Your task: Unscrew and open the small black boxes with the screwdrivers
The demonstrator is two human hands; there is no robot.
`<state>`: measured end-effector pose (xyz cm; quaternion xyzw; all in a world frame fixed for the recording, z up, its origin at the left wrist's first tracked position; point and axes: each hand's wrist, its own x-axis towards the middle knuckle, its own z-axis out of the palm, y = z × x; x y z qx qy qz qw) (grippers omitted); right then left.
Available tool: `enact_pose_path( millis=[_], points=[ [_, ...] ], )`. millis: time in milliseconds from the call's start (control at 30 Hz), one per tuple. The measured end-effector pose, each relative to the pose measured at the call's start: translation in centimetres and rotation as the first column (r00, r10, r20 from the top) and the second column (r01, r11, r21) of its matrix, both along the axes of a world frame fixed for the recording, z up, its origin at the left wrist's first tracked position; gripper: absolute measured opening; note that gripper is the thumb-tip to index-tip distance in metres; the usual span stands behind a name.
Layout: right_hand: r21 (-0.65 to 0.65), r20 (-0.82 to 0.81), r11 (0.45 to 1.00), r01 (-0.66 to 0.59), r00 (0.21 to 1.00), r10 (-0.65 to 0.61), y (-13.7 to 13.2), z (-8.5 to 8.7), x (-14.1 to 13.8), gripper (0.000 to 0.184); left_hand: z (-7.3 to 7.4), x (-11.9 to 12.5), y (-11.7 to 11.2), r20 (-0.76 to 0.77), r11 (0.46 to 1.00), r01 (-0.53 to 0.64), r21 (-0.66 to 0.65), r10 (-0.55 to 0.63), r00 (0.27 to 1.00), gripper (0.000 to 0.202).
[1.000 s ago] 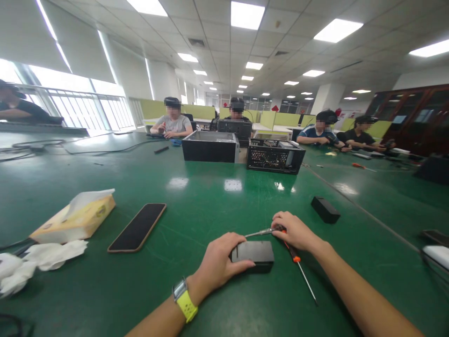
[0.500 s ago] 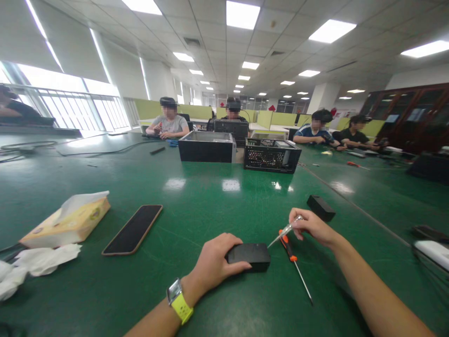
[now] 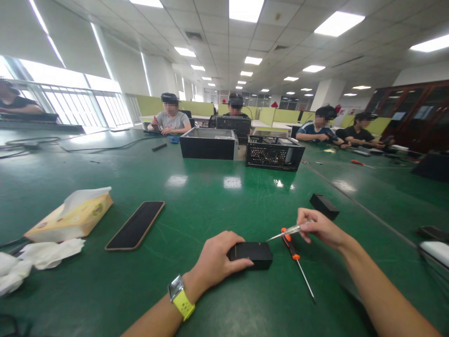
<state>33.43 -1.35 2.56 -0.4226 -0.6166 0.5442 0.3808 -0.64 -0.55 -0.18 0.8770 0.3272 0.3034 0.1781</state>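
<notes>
My left hand [image 3: 222, 255], with a yellow-banded watch [image 3: 181, 298] at the wrist, grips a small black rectangular box [image 3: 257, 254] on the green table. Thumb and fingers clasp the box from its left end. In my right hand [image 3: 317, 228] is a slim screwdriver with a clear handle [image 3: 292, 230], held nearly level. Its tip is close to the box's upper right corner; whether it touches, I cannot tell. Beneath it lies an orange and black screwdriver [image 3: 291, 245], its shaft pointing toward me. Another black box [image 3: 324, 206] rests beyond my right hand.
A phone [image 3: 136, 225], a tissue pack [image 3: 72, 217] and crumpled tissues [image 3: 52, 252] lie to the left. Two open computer cases [image 3: 209, 145] [image 3: 274, 155] stand farther back. Several people sit around the table. A white device [image 3: 437, 252] is at the right edge.
My right hand has shifted slightly right, and the clear-handled screwdriver has tilted flatter. My left hand keeps its grip on the box. The whole view has shifted a little.
</notes>
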Motion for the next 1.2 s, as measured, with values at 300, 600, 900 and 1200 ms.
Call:
enact_pose_path(
  millis=[300,600,900,1200],
  points=[
    [-0.100,0.068,0.984,-0.148,0.986,0.155,-0.5,-0.5,-0.4,0.031,0.1,0.0,0.0,-0.012,1.000,-0.002,0.009,0.002,1.000,0.038],
    [-0.160,0.226,0.979,-0.125,0.961,0.160,-0.2,-1.3,-1.0,0.033,0.4,0.0,-0.1,-0.032,1.000,-0.002,0.005,0.002,0.999,0.038],
    [-0.101,0.335,0.992,-0.073,0.936,0.103,-0.4,-0.3,-0.6,0.029,0.4,-0.1,0.0,0.059,0.999,0.019,0.050,-0.022,0.998,0.035],
    [0.045,0.230,0.995,0.093,0.968,-0.101,0.0,-0.7,-2.3,0.019,1.0,-0.5,-0.1,0.053,0.996,0.010,0.094,-0.015,0.998,0.038]
  ],
)
